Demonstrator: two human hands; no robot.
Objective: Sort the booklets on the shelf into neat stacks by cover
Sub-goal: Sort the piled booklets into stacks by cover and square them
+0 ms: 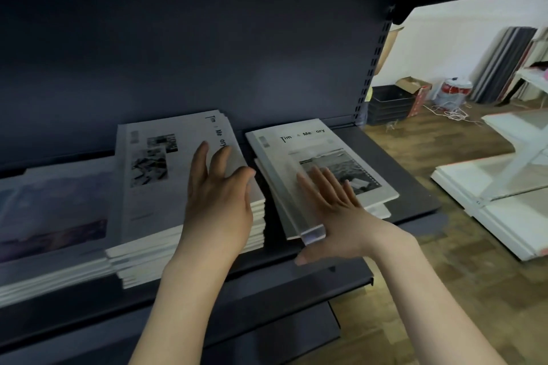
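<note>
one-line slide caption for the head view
Left hand rests on the middle booklet stack, right hand flat on the smaller right stack, dark shelf.

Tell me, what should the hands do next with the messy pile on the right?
Probably the right hand, lying flat on the right stack, should nudge its top booklet square: the booklets below stick out unevenly, while the middle stack under the left hand looks tidier.

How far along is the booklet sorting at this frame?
Well along. Done: a purple-cover stack on the left and a tall collage-cover stack beside it, both on the shelf. In hand: the left hand rests on the collage stack; the right hand presses flat on the small landscape-cover stack. Left: that stack's lower booklets sit skewed and need squaring.
</note>
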